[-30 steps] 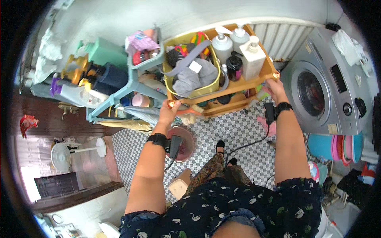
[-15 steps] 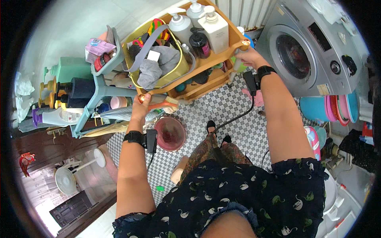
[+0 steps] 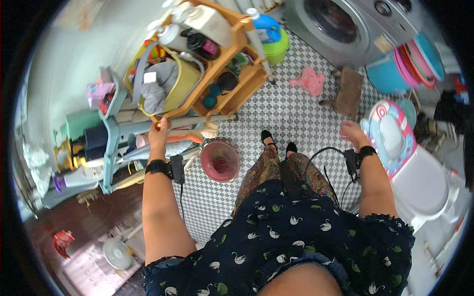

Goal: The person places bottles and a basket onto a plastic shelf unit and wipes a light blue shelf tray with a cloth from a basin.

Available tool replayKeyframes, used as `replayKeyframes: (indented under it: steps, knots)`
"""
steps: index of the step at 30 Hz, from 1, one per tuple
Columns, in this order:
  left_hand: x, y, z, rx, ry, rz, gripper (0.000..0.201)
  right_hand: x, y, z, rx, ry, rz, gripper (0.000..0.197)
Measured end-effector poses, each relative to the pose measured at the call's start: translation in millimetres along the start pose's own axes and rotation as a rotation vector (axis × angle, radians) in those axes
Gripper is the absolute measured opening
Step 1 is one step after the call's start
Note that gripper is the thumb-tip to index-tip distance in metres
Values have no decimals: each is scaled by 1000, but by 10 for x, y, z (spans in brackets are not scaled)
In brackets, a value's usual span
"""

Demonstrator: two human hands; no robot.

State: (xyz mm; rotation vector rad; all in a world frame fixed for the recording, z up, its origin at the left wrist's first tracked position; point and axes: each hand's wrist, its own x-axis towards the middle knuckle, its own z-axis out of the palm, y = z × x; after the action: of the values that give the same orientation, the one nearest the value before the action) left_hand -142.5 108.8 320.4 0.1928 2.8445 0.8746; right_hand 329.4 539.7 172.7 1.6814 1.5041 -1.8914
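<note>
My left hand (image 3: 159,130) is closed on the front left corner of an orange-brown shelf rack (image 3: 195,96). On its top tier stand a yellow basket (image 3: 190,79) with grey cloth (image 3: 165,79) in it, a white pump bottle (image 3: 207,22) and a dark bottle (image 3: 202,45). My right hand (image 3: 352,134) hangs free over the tiled floor, fingers loosely bent and slightly apart, nothing in them. It is nearest to a colourful child's toilet seat (image 3: 392,133). A lower tier of the rack holds round dark items that I cannot make out.
A pink bucket (image 3: 220,162) stands near my feet. Behind the rack is a blue bottle (image 3: 266,27) by a green tub (image 3: 276,48). A pink cloth (image 3: 308,81) and brown stool (image 3: 349,91) are on the floor, below a washing machine (image 3: 345,29). A blue-grey shelf (image 3: 112,143) stands left.
My right hand has let go of the rack's right corner and moved down and right. The left keeps its hold. The view has shifted, showing more floor and the toilet seat.
</note>
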Motion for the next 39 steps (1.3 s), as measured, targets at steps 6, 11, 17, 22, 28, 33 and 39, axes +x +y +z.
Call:
replayKeyframes:
  steps: [6,11,17,22,28,33,39]
  knots:
    - [91,163,-112,382,-111,57,64,-667,1713,-680,214,279,266,31]
    - [401,15,-231,650,-202,115,63,-1211,2535,-591,430,458,419,21]
    - [494,-7,-260,882,-243,248,64,-1585,2832,-76,514,441,431,28]
    - [126,378,-387,1003,-270,369,71,-1825,2814,549,532,499,408,29]
    - [88,505,-260,1094,-235,475,69,-2176,3493,1558,643,607,462,32]
    - [289,408,-356,922,-323,718,69,-2638,4404,2721,469,595,494,30]
    - [437,401,-312,878,-423,468,70,-3319,4811,4025,709,487,731,18]
